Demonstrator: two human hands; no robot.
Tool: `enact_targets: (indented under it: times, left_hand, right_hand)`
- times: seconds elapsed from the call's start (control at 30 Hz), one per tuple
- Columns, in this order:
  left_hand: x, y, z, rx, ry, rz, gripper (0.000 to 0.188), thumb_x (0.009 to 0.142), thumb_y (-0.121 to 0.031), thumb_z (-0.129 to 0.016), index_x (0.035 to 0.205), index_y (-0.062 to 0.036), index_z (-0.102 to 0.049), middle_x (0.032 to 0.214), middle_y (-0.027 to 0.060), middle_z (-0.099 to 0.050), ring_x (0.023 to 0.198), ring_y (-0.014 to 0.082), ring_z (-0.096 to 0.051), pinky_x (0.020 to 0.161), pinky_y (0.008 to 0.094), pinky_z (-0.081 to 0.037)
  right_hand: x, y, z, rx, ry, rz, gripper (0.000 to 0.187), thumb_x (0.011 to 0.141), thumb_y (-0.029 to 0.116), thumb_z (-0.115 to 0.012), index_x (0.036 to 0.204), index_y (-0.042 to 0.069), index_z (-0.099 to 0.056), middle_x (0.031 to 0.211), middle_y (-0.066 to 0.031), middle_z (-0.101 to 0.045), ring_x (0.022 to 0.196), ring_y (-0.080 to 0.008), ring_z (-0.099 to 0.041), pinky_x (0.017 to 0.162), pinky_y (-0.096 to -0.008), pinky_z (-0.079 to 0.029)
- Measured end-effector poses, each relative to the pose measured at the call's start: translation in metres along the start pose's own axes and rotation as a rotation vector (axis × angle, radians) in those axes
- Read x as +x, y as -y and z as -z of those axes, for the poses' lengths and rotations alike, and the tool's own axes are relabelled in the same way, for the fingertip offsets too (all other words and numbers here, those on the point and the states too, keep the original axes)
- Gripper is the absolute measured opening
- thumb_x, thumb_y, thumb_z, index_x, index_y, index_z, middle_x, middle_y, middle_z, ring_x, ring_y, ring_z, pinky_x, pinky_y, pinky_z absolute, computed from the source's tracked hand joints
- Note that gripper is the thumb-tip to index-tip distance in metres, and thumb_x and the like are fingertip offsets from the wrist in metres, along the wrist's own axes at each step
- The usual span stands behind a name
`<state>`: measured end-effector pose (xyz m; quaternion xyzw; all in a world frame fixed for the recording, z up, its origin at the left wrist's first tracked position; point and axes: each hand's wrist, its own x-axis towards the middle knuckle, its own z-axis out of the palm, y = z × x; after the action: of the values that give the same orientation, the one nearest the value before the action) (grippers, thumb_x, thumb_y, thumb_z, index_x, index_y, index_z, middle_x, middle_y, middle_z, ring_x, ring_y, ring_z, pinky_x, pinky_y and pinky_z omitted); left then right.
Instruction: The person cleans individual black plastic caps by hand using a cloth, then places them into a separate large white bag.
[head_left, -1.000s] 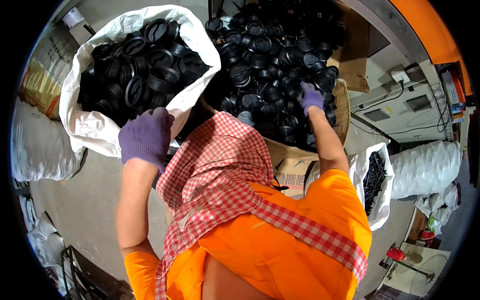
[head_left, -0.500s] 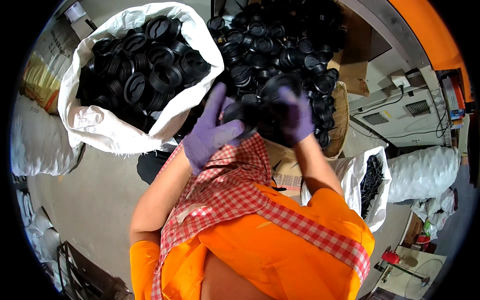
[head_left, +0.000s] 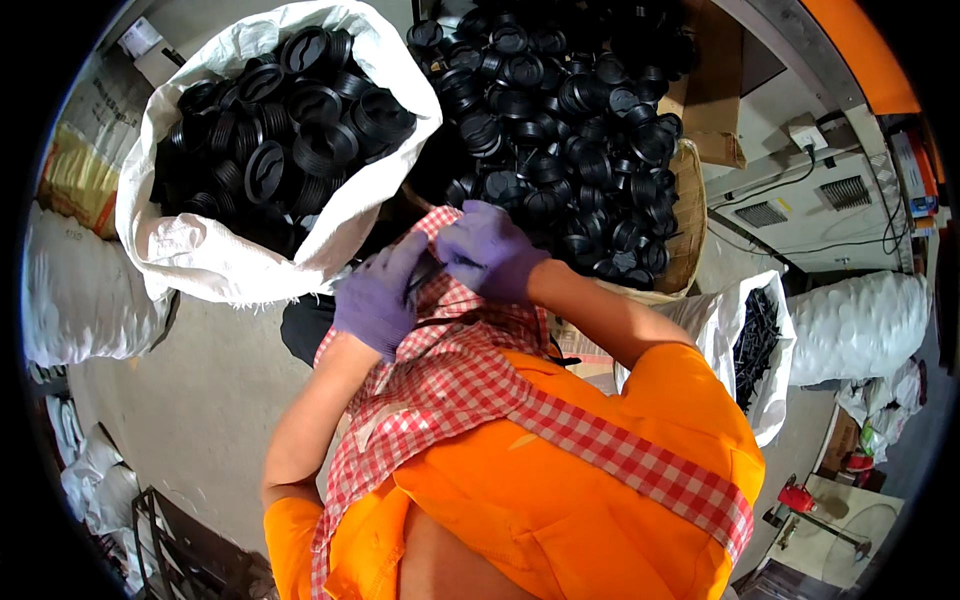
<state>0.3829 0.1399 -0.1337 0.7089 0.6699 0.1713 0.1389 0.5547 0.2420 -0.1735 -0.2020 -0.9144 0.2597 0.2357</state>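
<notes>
Black plastic part [head_left: 425,272] sits between the two hands, in front of the torso; mostly covered by glove, only a dark sliver visible, so can't read its face or rim. Left hand [head_left: 376,300], purple knit glove, fingers bent partway around it, thumb side toward the right hand; looks like a loose grip. Right hand [head_left: 490,252], same glove, fingers curled in, knuckles up, right against the part; can't tell whether it has hold of anything. Both elbows bent, forearms angling inward, the right one lying flatter across than the left. Behind them, round black caps [head_left: 590,165] heaped in a woven basket [head_left: 687,222]: short cylinders, ribbed sides, some with a bar across a recessed face, slight sheen. Similar caps [head_left: 265,172] fill a white woven sack [head_left: 165,250] on the left, mouth rolled open, edge frayed, lying at mixed angles. Below the hands: red-and-white checked apron [head_left: 450,385], creased cloth, over an orange top [head_left: 600,490]. Cardboard [head_left: 715,125] stands beside the heap. Off to the right, a smaller white sack [head_left: 770,425] holds thin black sticks [head_left: 757,345], tangled. Grey floor [head_left: 215,400] under it all, smooth and scuffed.
</notes>
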Motion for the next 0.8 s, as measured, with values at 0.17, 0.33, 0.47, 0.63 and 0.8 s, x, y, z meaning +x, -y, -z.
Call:
enact_targets:
  times: [0.17, 0.33, 0.47, 0.63, 0.8]
  left_hand:
    - [0.004, 0.012, 0.015, -0.443, 0.04, 0.061, 0.04, 0.074, -0.008, -0.059, 0.113, -0.0081, -0.059, 0.099, 0.011, -0.066, 0.086, 0.0252, -0.065, 0.076, 0.0314, -0.051]
    - [0.0, 0.031, 0.011, -1.654, 0.38, 0.387, 0.038, 0.07, -0.008, -0.064, 0.106, 0.002, -0.058, 0.094, 0.0088, -0.064, 0.083, 0.0172, -0.062, 0.077, 0.0277, -0.05]
    - [-0.009, 0.05, 0.007, -1.846, 0.107, 0.217, 0.046, 0.071, -0.025, -0.059, 0.107, 0.0044, -0.055, 0.089, 0.0107, -0.062, 0.079, 0.0202, -0.06, 0.076, 0.0322, -0.048]
    - [-0.013, 0.028, -0.013, -0.845, -0.096, -0.243, 0.033, 0.074, -0.002, -0.058, 0.107, -0.0029, -0.059, 0.098, 0.0107, -0.061, 0.093, 0.0248, -0.059, 0.086, 0.0326, -0.046]
    - [-0.005, 0.01, -0.01, -0.913, -0.006, -0.035, 0.045, 0.068, 0.001, -0.062, 0.113, -0.0059, -0.06, 0.111, 0.0148, -0.057, 0.103, 0.0306, -0.056, 0.09, 0.0362, -0.044]
  right_hand:
    - [0.009, 0.018, 0.009, 0.395, 0.349, -0.147, 0.021, 0.076, 0.024, -0.066, 0.074, 0.004, -0.061, 0.069, -0.0114, -0.059, 0.069, -0.0236, -0.06, 0.063, -0.0325, -0.045]
    - [0.01, 0.012, 0.023, 1.249, 0.64, -0.52, 0.031, 0.084, 0.024, -0.062, 0.061, 0.004, -0.057, 0.062, -0.0066, -0.059, 0.049, -0.0159, -0.05, 0.059, -0.0317, -0.043]
    - [0.016, 0.009, 0.001, 1.517, 0.09, 0.058, 0.031, 0.087, 0.023, -0.053, 0.059, 0.009, -0.05, 0.066, -0.0077, -0.058, 0.054, -0.0196, -0.052, 0.063, -0.0351, -0.042]
    - [0.03, 0.034, -0.013, 0.696, -0.505, 0.171, 0.014, 0.072, 0.01, -0.067, 0.08, 0.002, -0.059, 0.093, -0.0144, -0.059, 0.08, -0.0265, -0.06, 0.074, -0.0343, -0.048]
    - [0.027, -0.005, -0.011, 0.044, -0.505, 0.159, 0.02, 0.071, 0.01, -0.06, 0.09, 0.01, -0.066, 0.097, -0.0077, -0.063, 0.081, -0.0254, -0.061, 0.073, -0.0357, -0.048]
